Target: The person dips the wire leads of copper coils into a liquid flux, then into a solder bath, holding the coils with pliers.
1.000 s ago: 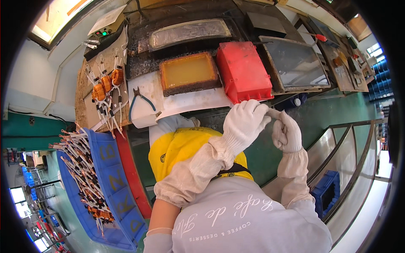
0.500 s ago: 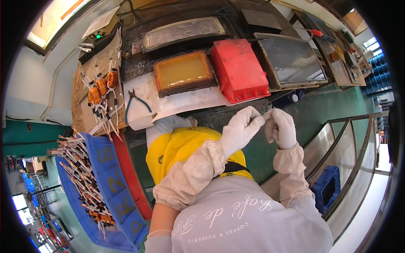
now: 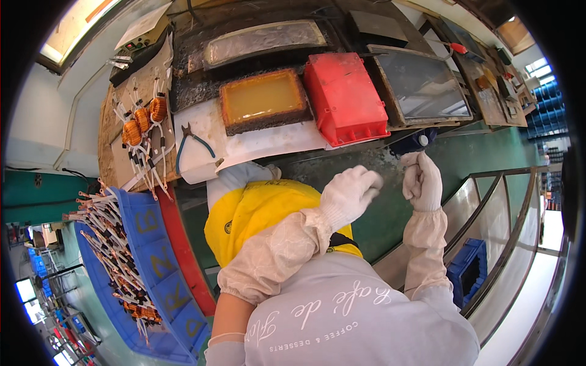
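Both my hands wear white knit gloves, with pale sleeve covers on the forearms. My left hand (image 3: pixel 351 194) is held over my lap's right side, its fingers bent inward. To its right, my right hand (image 3: pixel 422 181) is raised near a dark blue container with a white cap (image 3: pixel 422 141), fingers curled to the thumb. Whatever either hand may hold is hidden. On the bench ahead are a square pot of amber liquid (image 3: pixel 264 100), an upturned red plastic bin (image 3: pixel 345 97) and pliers with dark teal handles (image 3: pixel 195 142). Several copper-wound coils (image 3: pixel 141 118) with white leads lie at the left.
A blue crate (image 3: pixel 165 262) full of coils with white leads stands at my left. Behind the pot is a long tray (image 3: pixel 265 43); a framed dark panel (image 3: pixel 421 85) lies right of the red bin. A metal-framed rack (image 3: pixel 488 210) and another blue crate (image 3: pixel 469 271) are at my right.
My hands, close together before, have drawn apart: the right moved to the right, the left slightly down. The bright green light on the control box at the back left has gone dim.
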A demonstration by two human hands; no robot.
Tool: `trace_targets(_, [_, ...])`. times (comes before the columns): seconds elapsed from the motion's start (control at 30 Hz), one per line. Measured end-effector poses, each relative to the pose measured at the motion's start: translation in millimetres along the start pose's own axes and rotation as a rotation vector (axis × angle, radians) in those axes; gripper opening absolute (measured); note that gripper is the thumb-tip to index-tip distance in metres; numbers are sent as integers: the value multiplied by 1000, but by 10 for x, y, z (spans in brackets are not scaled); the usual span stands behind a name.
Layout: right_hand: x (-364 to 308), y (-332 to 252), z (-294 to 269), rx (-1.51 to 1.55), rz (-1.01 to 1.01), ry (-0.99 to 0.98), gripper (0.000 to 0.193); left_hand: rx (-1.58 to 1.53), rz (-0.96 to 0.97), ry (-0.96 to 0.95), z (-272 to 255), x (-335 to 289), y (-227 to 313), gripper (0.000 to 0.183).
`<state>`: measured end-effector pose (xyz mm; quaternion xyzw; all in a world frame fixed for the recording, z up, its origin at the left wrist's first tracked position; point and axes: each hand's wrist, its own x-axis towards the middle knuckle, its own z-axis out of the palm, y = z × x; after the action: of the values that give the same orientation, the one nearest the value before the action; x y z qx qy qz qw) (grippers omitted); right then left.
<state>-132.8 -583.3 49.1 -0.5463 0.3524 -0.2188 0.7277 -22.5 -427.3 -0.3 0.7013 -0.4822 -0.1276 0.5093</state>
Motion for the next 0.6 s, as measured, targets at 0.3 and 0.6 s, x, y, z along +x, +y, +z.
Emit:
trace_targets(0.3, [-300, -122, 351, -380, -128, -88, 40, -9, -118, 9, -263, 228, 302, 16])
trace_targets(0.6, [-214, -168, 319, -501, -242, 9, 40, -84, -91, 101, -172, 173, 275, 17])
